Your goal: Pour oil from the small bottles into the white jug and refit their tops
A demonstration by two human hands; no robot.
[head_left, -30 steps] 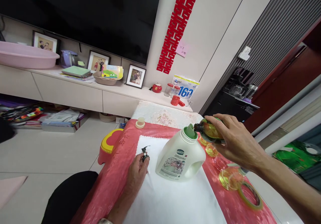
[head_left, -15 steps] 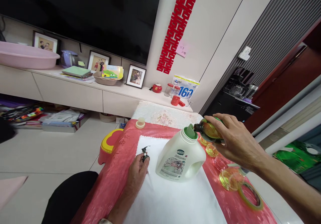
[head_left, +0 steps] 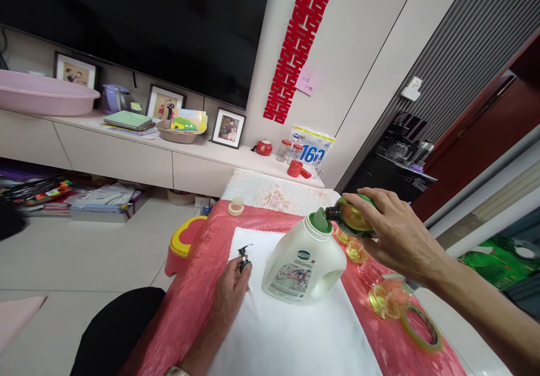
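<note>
A large pale detergent jug (head_left: 295,269) stands uncapped on a white cloth (head_left: 291,336), its green spout (head_left: 319,222) facing up. My right hand (head_left: 390,232) is wrapped round a dark green bottle (head_left: 354,217). That bottle is tipped nearly level, its black threaded neck right at the spout's edge; whether liquid runs out I cannot tell. To the left of the jug, my left hand (head_left: 234,283) pinches a black pump head (head_left: 243,257) between thumb and fingers, nozzle pointing up. The pump's lower part is hidden by the hand.
A translucent cap (head_left: 236,206) sits at the red-covered table's (head_left: 198,263) far left corner. Along the right edge are several glass containers of yellow liquid, including a bottle (head_left: 388,300), plus a tape roll (head_left: 422,329). A yellow-and-red stool (head_left: 185,238) stands left of the table.
My right hand and the green bottle have shifted very slightly at the spout. The jug and my left hand with the pump head have stayed in place.
</note>
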